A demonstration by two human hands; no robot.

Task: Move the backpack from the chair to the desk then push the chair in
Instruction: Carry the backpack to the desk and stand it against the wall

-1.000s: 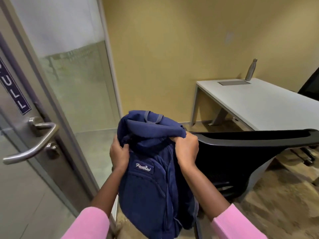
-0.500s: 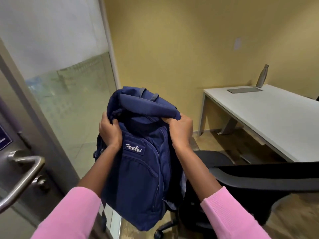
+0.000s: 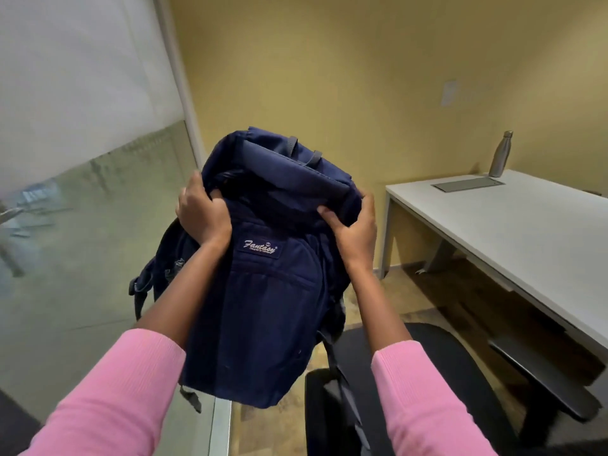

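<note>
A navy blue backpack (image 3: 263,307) with a white logo patch hangs in the air in front of me, held near its top by both hands. My left hand (image 3: 202,213) grips its upper left side and my right hand (image 3: 353,227) grips its upper right. The backpack is off the black office chair (image 3: 444,383), which stands below and to the right, its seat bare. The white desk (image 3: 513,232) stretches along the right side, apart from the backpack.
A metal bottle (image 3: 500,154) and a grey cable flap (image 3: 467,184) sit at the desk's far end. A frosted glass partition (image 3: 82,179) runs along the left, close to the backpack. A yellow wall is behind. Wood-look floor lies between chair and desk.
Both hands have lifted the backpack higher, clear of the chair. My view has turned right, so the door handle has left the frame and more of the desk shows.
</note>
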